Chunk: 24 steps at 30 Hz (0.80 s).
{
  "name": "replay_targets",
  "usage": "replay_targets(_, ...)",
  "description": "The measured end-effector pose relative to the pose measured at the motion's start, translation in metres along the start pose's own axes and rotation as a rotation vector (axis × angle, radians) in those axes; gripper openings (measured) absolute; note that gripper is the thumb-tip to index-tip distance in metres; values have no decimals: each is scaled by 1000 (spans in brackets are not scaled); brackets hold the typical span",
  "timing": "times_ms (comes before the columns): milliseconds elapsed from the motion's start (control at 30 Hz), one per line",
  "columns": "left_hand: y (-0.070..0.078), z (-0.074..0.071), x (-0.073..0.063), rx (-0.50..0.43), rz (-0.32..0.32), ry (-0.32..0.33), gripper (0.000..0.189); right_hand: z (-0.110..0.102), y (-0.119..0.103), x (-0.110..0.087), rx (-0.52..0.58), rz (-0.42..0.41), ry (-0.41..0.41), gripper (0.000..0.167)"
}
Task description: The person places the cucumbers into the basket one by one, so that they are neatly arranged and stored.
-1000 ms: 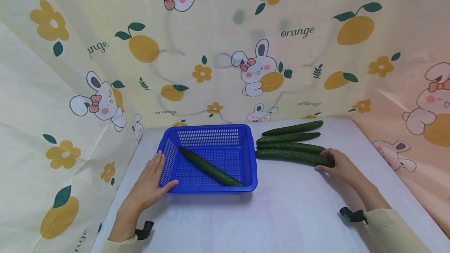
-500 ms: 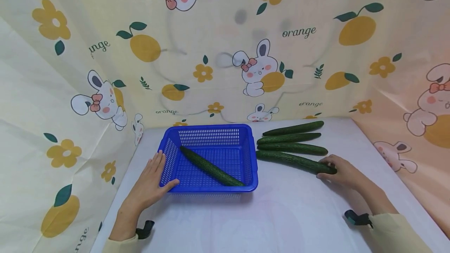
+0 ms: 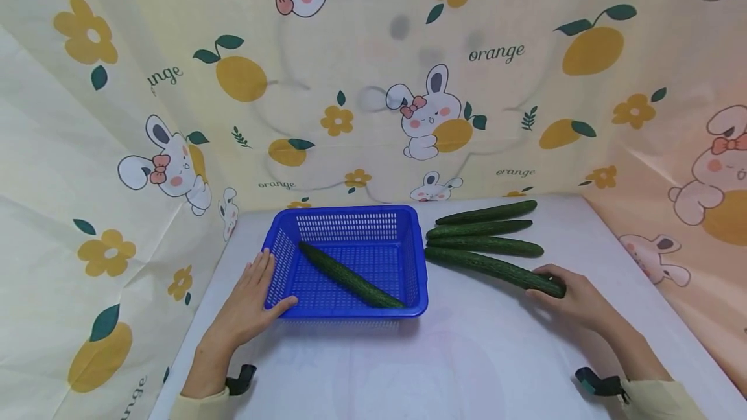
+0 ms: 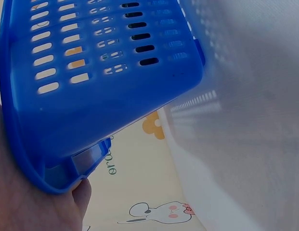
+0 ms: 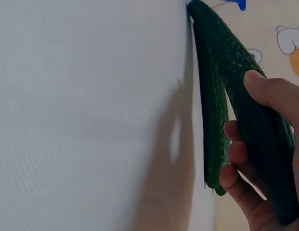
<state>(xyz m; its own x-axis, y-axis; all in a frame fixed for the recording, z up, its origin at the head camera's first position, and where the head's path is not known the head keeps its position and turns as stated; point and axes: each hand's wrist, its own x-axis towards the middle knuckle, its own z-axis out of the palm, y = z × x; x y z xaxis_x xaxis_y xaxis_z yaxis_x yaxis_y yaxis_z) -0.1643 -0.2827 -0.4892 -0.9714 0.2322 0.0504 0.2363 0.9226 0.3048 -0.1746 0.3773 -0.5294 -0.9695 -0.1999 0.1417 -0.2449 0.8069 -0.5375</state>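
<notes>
My right hand (image 3: 574,299) grips the near end of a long dark green cucumber (image 3: 490,267), thumb on one side and fingers on the other. In the right wrist view this cucumber (image 5: 245,91) is angled up off the white surface at my hand's end. Its far tip lies beside the right wall of a blue plastic basket (image 3: 417,264). With straight fingers, my left hand (image 3: 248,300) rests against the basket's left rim, thumb over the front corner. One cucumber (image 3: 350,280) lies diagonally inside the basket.
Behind the held cucumber, three more cucumbers (image 3: 484,245) lie roughly side by side on the white table (image 3: 467,368), right of the basket. A patterned curtain (image 3: 362,70) with rabbits and oranges hangs behind and along both sides.
My right hand has drawn its end of the cucumber toward me and slightly right, swinging and lifting it away from the others. My left hand and the basket stay in place.
</notes>
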Motion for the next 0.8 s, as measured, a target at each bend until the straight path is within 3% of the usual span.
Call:
replay_targets(400,0,1,0,-13,-15,-5,110,-12,-17,-6,48,55,131,48)
replay_targets(800,1,0,-2,-2,-3,4,110,-20,-62,8,108,40,220,46)
